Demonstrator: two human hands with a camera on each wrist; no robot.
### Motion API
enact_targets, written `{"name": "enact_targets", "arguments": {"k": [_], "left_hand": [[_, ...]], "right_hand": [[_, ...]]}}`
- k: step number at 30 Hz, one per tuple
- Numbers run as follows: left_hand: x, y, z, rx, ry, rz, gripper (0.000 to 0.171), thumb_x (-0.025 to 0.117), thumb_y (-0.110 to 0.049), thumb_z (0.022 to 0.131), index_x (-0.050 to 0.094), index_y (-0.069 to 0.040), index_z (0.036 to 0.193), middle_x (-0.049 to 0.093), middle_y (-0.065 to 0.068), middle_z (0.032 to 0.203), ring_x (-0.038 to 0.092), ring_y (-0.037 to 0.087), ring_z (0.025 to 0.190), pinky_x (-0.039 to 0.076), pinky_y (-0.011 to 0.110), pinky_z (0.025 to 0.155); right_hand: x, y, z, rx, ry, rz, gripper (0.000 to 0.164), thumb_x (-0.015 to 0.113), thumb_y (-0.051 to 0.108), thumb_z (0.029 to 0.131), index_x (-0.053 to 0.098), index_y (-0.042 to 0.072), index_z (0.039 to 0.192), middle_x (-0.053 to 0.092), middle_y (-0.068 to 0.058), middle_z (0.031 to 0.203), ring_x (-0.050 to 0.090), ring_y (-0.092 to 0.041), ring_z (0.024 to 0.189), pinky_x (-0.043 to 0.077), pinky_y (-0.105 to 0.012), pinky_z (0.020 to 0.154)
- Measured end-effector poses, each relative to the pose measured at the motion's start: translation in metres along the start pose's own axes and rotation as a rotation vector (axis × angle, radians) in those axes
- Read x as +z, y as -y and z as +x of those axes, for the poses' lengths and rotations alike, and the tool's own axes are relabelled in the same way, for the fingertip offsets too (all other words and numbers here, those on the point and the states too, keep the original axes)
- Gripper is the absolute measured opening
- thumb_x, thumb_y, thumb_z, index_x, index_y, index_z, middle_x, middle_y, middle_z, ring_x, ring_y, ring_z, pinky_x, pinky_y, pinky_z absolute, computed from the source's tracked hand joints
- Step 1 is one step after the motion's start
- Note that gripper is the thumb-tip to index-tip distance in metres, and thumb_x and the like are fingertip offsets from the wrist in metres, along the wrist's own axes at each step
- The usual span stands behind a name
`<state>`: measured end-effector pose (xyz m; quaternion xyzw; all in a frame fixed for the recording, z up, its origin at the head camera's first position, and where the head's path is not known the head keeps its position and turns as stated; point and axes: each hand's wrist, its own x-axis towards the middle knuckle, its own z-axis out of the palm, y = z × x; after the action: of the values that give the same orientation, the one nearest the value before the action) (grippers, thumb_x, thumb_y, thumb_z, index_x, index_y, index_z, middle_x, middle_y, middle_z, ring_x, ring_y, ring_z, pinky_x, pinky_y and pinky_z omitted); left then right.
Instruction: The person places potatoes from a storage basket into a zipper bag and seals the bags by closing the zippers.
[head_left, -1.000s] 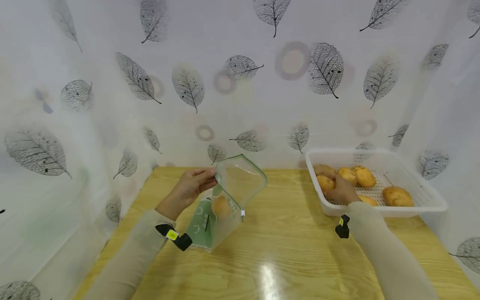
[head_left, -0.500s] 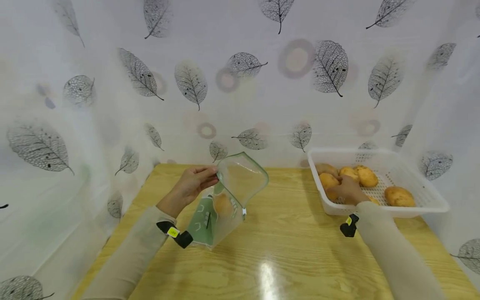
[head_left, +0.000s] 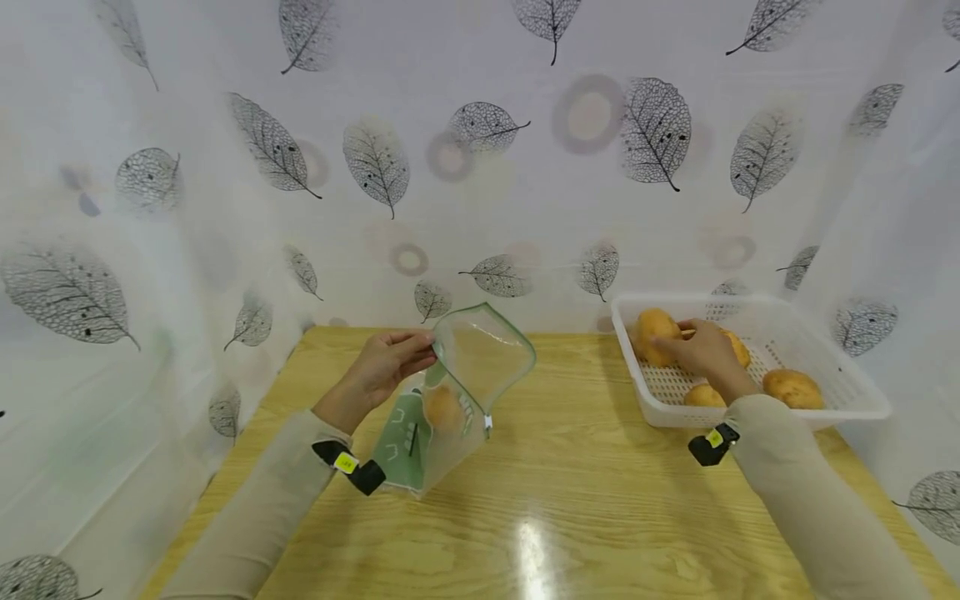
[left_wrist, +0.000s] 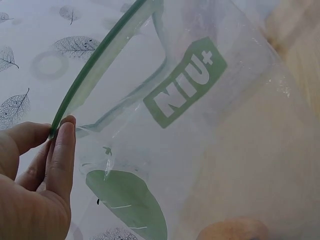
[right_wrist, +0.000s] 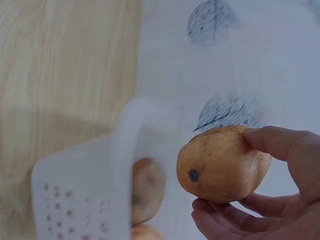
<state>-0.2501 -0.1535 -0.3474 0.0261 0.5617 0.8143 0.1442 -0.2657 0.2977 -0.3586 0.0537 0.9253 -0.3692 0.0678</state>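
Pinching one edge of the mouth of the clear green bag (head_left: 405,454), your left hand (head_left: 378,367) is holding it open; your right hand (head_left: 705,350) is grasping a potato (head_left: 655,335) between thumb and fingers, above the left end of the white basket (head_left: 851,414). Another potato (head_left: 442,408) is sitting inside the bag, whose base is apparently resting on the table (head_left: 585,500).

Your fingertips are gripping a smooth, rounded skin, so the held potato could slip or roll out. You are supporting only one side of the mouth; its soft far side could be folding inward if bumped, and the dangling slider (head_left: 487,422) could snag.

The basket's raised left rim is standing close to your load and could catch it if carried low. Beyond it, a broad stretch of table is separating basket from bag, while the leaf-printed curtain (head_left: 540,208) is limiting room behind.
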Motion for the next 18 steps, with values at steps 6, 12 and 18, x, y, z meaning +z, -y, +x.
{"name": "enact_targets", "arguments": {"k": [6, 12, 18], "left_hand": [[0.001, 0.0, 0.0, -0.002, 0.001, 0.004, 0.03, 0.052, 0.003, 0.097, 0.073, -0.011, 0.082, 0.07, 0.002, 0.079, 0.069, 0.01, 0.073, 0.06, 0.019, 0.073], [0.0, -0.001, 0.0, 0.004, -0.001, 0.003, 0.03, 0.051, 0.003, 0.097, 0.073, -0.012, 0.081, 0.07, 0.002, 0.079, 0.069, 0.01, 0.073, 0.06, 0.019, 0.074], [0.0, -0.002, 0.0, -0.004, -0.019, 0.007, 0.029, 0.052, 0.002, 0.097, 0.073, -0.011, 0.082, 0.07, 0.002, 0.08, 0.069, 0.01, 0.073, 0.06, 0.02, 0.074]], "right_hand": [[0.004, 0.038, -0.014, -0.071, 0.03, 0.135, 0.095, 0.058, 0.059, 0.088, 0.021, -0.005, 0.149, 0.034, -0.033, 0.144, 0.043, -0.044, 0.124, 0.052, -0.05, 0.096], [0.015, 0.073, -0.027, -0.147, 0.146, 0.338, 0.086, 0.061, 0.049, 0.091, 0.023, -0.001, 0.15, 0.037, -0.027, 0.144, 0.049, -0.038, 0.124, 0.052, -0.04, 0.099], [0.03, 0.099, -0.037, -0.216, 0.203, 0.458, 0.078, 0.063, 0.037, 0.093, 0.024, -0.002, 0.149, 0.04, -0.026, 0.141, 0.047, -0.037, 0.126, 0.045, -0.045, 0.106]]}}
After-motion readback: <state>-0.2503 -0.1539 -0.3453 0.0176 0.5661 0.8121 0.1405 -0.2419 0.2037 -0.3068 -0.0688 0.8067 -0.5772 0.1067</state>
